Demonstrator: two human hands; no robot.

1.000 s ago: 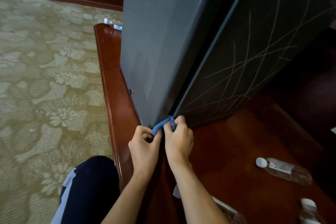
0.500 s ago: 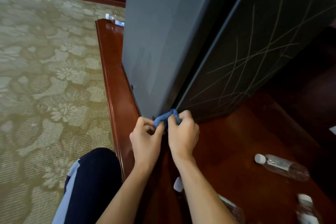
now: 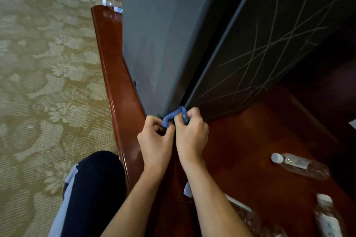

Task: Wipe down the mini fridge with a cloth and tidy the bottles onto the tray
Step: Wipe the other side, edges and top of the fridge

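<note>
Bench edge: the glossy reddish-brown wooden bench ends in a raised rounded lip on the left, running from far to near; beyond it lies beige patterned carpet.
Open room: a narrow strip of bench lies between the lip and the fridge's grey side; a broad stretch of bare wood opens to the right of the hands.
Fridge: the tall dark grey mini fridge stands upright on the bench, its near vertical corner meeting the bench just beyond the hands; its black door with thin pale crossing lines faces right.
Cloth: the rolled blue cloth sits at the foot of that corner, arching like a short rope, its long axis running left to right between the two hands.
Left hand: knuckles up, fingers curled, its grip pinching the cloth's left end.
Right hand: beside the left and touching it, fingers curled, its grip pinching the right end.
Forearms: both reach forward from the lower edge.
Bottles: a clear plastic bottle with a white cap lies on its side at right, cap pointing left; another lies near the lower right corner; a third is partly hidden under the right forearm; a fourth lies past the fridge's far left.
Leg: a dark trouser knee is beside the lip.
</note>
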